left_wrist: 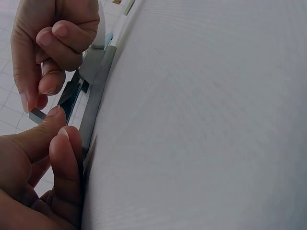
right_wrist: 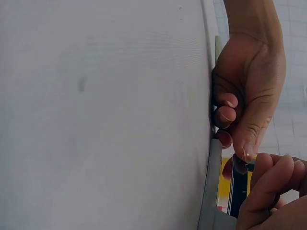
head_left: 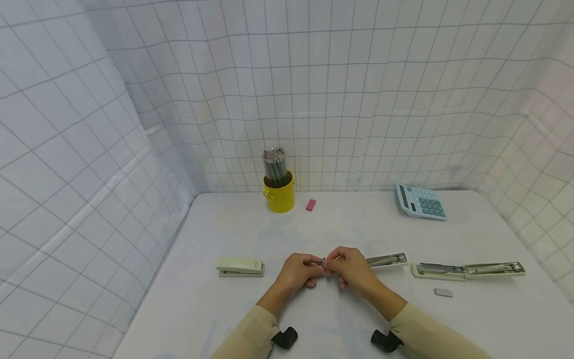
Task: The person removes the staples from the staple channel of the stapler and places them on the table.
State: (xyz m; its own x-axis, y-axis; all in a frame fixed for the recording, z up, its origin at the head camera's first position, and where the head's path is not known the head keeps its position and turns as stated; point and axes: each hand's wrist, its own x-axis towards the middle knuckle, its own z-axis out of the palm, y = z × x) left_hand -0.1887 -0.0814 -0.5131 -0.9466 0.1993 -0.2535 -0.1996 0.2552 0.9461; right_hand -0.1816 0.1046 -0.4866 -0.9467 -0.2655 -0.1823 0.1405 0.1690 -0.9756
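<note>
An opened stapler (head_left: 387,260) lies in front of me, its folded-back half extending to the right past my hands. My left hand (head_left: 298,269) grips the stapler's left end, with the thumb at the dark magazine (left_wrist: 69,98). Between the fingertips of my right hand (head_left: 352,269) is a small grey strip of staples (left_wrist: 37,115), close above the magazine. The strip's other end reaches the left thumb in the left wrist view. Beneath the magazine runs the grey stapler base (left_wrist: 93,105). Fingers hide much of the magazine in the head view.
A closed stapler (head_left: 240,267) stands at left. Another opened stapler (head_left: 466,270) lies at right, with a grey staple strip (head_left: 443,292) in front. Farther back are a yellow bucket (head_left: 280,199) of pencils (head_left: 275,167), a pink eraser (head_left: 311,205) and a blue calculator (head_left: 421,202).
</note>
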